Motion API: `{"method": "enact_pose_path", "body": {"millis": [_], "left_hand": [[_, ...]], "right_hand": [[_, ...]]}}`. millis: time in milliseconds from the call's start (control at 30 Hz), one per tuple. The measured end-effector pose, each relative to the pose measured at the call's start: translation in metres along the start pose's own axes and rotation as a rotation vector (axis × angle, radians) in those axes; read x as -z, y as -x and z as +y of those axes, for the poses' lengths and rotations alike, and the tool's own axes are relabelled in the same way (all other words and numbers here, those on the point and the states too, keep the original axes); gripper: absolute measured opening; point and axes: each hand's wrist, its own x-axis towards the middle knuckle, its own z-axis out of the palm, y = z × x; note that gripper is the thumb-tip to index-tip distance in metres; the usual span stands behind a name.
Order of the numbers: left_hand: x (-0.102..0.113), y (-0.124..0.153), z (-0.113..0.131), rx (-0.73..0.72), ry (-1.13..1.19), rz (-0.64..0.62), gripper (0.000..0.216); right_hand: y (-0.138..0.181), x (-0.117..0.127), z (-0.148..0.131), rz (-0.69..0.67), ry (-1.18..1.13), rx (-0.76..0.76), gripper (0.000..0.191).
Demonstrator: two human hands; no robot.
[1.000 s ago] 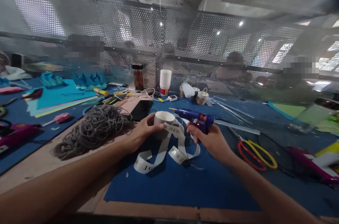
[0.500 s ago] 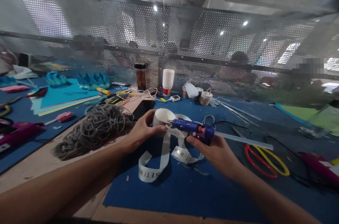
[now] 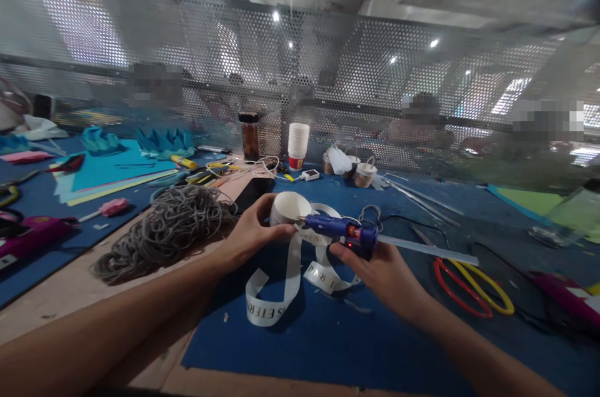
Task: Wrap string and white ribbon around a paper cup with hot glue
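My left hand (image 3: 257, 225) is closed around a small white paper cup (image 3: 291, 204), tilted with its mouth toward me. In my right hand (image 3: 375, 266) is a blue hot glue gun (image 3: 335, 226), its small red light lit. The gun's nozzle points left and sits at the cup's near side; whether it touches cannot be made out. A clear glue stick (image 3: 429, 249) juts from the gun's back. White printed ribbon (image 3: 267, 311) trails from the cup in loops onto the blue mat (image 3: 290, 356).
Left of my hand lies a heap of grey cord (image 3: 162, 234). Behind stand a dark-lidded jar (image 3: 249, 137), stacked paper cups (image 3: 299, 144) and small corded cups (image 3: 364, 175). To the right are red and yellow scissors handles (image 3: 462, 287) and a magenta glue gun (image 3: 567, 294). A perforated metal screen (image 3: 347, 59) closes the back.
The glue gun has shifted very slightly left and down at the cup's side. My left hand and the cup stay nearly where they were.
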Motion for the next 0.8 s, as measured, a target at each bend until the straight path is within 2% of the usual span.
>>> {"method": "enact_pose_path", "body": {"millis": [500, 800], "left_hand": [[0.0042, -0.0044, -0.0061, -0.019, -0.048, 0.040, 0.068], [0.0065, -0.0048, -0.0064, -0.046, -0.140, 0.061, 0.069]], "right_hand": [[0.0012, -0.0002, -0.0012, -0.006, -0.036, -0.005, 0.032], [0.0015, -0.0001, 0.0013, -0.018, 0.051, 0.007, 0.034]]}}
